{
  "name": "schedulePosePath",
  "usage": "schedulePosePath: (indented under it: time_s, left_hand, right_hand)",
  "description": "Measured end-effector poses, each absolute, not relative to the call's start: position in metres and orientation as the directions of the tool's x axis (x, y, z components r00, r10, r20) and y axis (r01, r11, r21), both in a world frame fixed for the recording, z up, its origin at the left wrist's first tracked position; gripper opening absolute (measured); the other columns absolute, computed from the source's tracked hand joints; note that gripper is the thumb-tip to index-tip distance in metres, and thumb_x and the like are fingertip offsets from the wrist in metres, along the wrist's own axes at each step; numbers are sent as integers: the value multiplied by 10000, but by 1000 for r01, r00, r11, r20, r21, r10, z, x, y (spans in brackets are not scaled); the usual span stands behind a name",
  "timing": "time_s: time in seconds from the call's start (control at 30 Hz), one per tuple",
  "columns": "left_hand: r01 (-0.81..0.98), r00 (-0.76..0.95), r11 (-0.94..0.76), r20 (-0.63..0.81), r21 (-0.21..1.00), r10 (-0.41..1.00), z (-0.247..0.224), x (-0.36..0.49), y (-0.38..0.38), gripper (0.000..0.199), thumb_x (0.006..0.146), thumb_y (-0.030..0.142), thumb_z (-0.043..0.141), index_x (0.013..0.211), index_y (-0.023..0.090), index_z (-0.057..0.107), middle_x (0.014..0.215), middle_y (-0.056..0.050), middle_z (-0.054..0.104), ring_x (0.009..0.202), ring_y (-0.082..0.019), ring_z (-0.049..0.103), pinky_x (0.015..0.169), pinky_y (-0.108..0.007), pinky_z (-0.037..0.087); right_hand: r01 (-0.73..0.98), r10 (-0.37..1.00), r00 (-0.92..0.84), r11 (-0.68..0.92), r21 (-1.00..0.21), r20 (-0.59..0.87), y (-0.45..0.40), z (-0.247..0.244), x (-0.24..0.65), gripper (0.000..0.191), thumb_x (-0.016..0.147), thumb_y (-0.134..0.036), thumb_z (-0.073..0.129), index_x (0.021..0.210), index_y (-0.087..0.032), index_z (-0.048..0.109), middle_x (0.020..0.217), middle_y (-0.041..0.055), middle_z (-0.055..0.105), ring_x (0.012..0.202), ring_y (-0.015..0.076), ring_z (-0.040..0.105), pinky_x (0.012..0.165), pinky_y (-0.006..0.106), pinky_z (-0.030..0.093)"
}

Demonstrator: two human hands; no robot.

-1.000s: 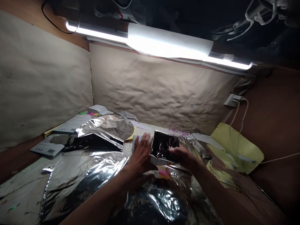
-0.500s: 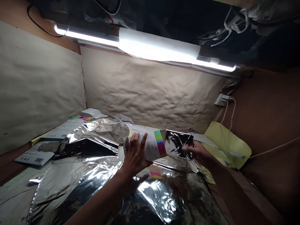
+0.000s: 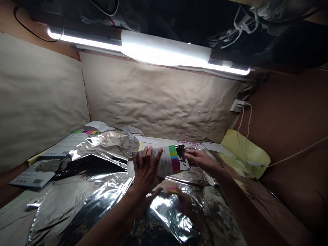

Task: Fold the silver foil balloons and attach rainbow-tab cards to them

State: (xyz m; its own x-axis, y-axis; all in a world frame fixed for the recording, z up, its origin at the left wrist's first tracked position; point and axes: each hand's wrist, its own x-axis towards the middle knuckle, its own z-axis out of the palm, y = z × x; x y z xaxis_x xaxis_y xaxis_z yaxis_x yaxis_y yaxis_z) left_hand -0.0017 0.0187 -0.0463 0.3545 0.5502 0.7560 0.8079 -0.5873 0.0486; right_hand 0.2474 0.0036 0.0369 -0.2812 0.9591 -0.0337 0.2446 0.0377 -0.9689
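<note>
My left hand (image 3: 145, 169) grips a white printed carton (image 3: 166, 163) with green, yellow, blue and purple stripes at its right end, fingers across the top face. Out of that end sticks a short part of a shiny silver pouch (image 3: 182, 160); the rest of it is hidden inside the carton. My right hand (image 3: 201, 160) is closed on the pouch's outer edge, close to the carton's mouth. Beneath both hands spreads a crumpled, mirror-like silver sheet (image 3: 107, 198).
Similar printed cartons (image 3: 34, 176) lie at the left. A yellow sheet (image 3: 237, 148) curls up at the right, with white cables hanging from a wall socket (image 3: 238, 105). A lit tube lamp (image 3: 94, 43) runs across the paper-covered back wall (image 3: 143, 95).
My right hand has moved left with the pouch, and far less of the pouch shows outside the carton. My left hand keeps its hold on the carton. The view has shifted slightly.
</note>
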Motion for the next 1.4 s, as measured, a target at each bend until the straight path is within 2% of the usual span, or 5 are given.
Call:
schedulePosePath:
  time_s: [0.43, 0.63, 0.73, 1.07, 1.4]
  left_hand:
    - [869, 266, -490, 774, 65, 575, -47, -2, 14, 960, 726, 560, 726, 1531, 206, 340, 1461, -255, 367, 1389, -437, 273, 1131, -629, 96]
    - [901, 106, -402, 816, 163, 569, -35, 9, 1, 1156, 644, 716, 717, 1523, 82, 317, 1418, -298, 375, 1345, -444, 327, 1126, -623, 123]
    - [889, 80, -422, 845, 180, 529, -31, 15, -9, 1198, 647, 781, 673, 1521, 53, 296, 1416, -319, 365, 1343, -459, 327, 1116, -639, 134]
    - [202, 459, -149, 41, 968, 887, -29, -1, 14, 969, 771, 519, 738, 1537, 200, 237, 1067, -94, 682, 866, -216, 678, 749, -312, 510]
    - [420, 596, -284, -25, 862, 803, -58, -6, 29, 269, 726, 254, 702, 969, 144, 667, 835, -20, 679, 756, -185, 644, 619, -238, 463]
  right_hand:
    - [173, 792, -603, 12, -985, -97, 11, 37, 190, 448, 749, -535, 756, 962, -143, 713, 882, 45, 687, 845, 206, 647, 871, 356, 506]
    - [433, 828, 133, 446, -784, 544, -5, 25, 181, 938, 619, -426, 875, 1435, -252, 448, 1369, 113, 545, 1292, 332, 477, 1088, 492, 396]
    - [149, 839, 302, 427, -892, 453, -16, 8, 177, 1232, 643, -416, 869, 1569, -254, 73, 1472, 149, 449, 1320, 322, 477, 1079, 490, 423]
    - [-130, 979, -195, -82, -988, -55, -20, -14, 225, 830, 498, -349, 922, 1233, -205, 564, 1068, 81, 706, 963, 285, 669, 826, 394, 544]
    - [498, 972, -228, 73, -864, -49, -17, -61, 234, 184, 741, -289, 728, 862, -166, 666, 791, 12, 669, 740, 198, 609, 640, 285, 443]
